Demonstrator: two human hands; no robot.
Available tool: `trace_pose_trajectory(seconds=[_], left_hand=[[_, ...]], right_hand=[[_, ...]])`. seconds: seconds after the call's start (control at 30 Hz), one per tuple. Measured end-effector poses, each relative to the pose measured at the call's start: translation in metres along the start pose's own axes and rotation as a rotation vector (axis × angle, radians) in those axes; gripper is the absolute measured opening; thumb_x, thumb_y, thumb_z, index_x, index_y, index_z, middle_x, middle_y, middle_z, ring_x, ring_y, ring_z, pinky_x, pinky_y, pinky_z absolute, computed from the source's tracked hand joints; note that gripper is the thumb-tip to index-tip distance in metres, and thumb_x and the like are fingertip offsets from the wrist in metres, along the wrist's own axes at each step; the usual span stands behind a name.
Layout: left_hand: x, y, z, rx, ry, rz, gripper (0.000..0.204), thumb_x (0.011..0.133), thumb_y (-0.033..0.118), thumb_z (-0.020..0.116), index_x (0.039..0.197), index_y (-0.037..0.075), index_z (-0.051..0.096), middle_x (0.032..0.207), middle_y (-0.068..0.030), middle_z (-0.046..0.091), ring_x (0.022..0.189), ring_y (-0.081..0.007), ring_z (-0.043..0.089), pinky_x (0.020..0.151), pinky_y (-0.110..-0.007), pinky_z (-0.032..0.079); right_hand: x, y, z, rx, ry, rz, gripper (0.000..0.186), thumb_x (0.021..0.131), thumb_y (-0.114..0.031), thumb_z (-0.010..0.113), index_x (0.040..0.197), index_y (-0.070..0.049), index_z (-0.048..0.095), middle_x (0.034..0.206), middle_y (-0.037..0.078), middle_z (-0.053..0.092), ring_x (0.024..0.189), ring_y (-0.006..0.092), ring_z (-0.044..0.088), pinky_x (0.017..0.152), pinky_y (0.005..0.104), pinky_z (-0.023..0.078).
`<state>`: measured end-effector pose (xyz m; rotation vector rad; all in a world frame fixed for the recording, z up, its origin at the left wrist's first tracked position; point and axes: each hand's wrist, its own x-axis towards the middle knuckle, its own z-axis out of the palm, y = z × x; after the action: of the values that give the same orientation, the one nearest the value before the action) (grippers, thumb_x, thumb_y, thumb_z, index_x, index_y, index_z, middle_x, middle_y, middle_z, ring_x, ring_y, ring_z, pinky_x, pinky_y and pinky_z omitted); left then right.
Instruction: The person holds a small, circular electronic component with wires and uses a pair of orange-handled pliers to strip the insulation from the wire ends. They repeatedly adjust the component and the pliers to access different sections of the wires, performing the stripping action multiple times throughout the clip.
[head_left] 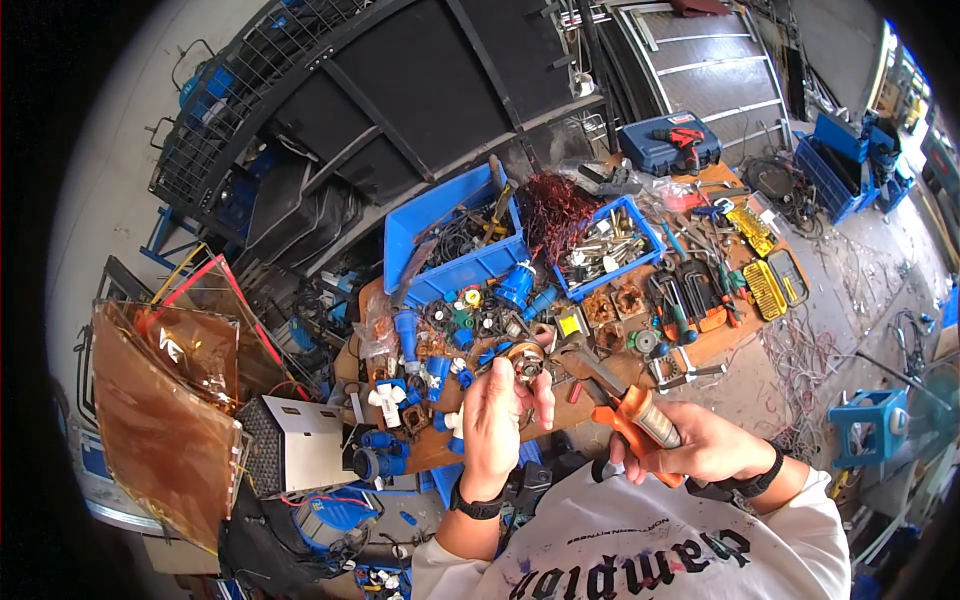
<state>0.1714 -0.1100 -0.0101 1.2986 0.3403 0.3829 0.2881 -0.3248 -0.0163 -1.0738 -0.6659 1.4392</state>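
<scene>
My left hand (495, 410) is closed on a small round metal part (525, 362), copper-coloured at its rim, held up over the near edge of the bench. My right hand (700, 442) grips orange-handled pliers (625, 425) with a dark metal head. The jaws point up and left, toward the round part but apart from it. Just beyond the hands, loose copper-wound pieces (613, 303), a yellow square piece (570, 323) and a green-grey gear-like wheel (645, 341) lie on the wooden bench (725, 325).
A deep blue crate (450, 285) of cables and tools stands at the back. Beside it are a shallow blue bin (615, 275) of metal parts and a tangle of red wire (560, 215). Hand tools, a yellow bit set (765, 290) and a blue case (665, 150) lie rightward.
</scene>
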Motion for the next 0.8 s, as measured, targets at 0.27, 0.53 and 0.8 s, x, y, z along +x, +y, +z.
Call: trace_pose_trajectory(seconds=[0.27,0.53,0.8], left_hand=[[-0.001,0.000,0.002,-0.032,0.007,-0.014,0.060,0.106,0.040,0.029,0.130,-0.013,0.046,0.073,-0.0096,0.055,0.054,-0.0200,0.057,0.048,-0.031,0.050],[-0.007,-0.001,-0.003,0.002,-0.014,-0.029,0.059,0.106,0.043,0.031,0.134,-0.007,0.048,0.076,-0.0089,0.059,0.057,-0.0161,0.058,0.055,-0.029,0.052],[-0.028,-0.001,-0.009,0.137,0.031,0.023,0.056,0.106,0.040,0.034,0.126,-0.010,0.052,0.071,-0.0120,0.058,0.052,-0.0177,0.056,0.047,-0.029,0.048]], right_hand=[[-0.001,0.007,-0.003,0.053,0.019,-0.001,0.044,0.086,0.010,0.051,0.129,0.001,0.046,0.110,0.008,0.061,0.093,0.0154,0.063,0.086,0.0294,0.051],[0.003,0.007,-0.002,0.056,0.035,0.015,0.043,0.086,0.009,0.051,0.127,0.001,0.047,0.110,0.008,0.061,0.092,0.0150,0.063,0.085,0.0289,0.051],[0.025,0.000,0.013,-0.053,0.260,-0.119,0.034,0.090,-0.007,0.067,0.120,-0.001,0.053,0.104,0.004,0.062,0.091,0.0113,0.059,0.084,0.0286,0.049]])
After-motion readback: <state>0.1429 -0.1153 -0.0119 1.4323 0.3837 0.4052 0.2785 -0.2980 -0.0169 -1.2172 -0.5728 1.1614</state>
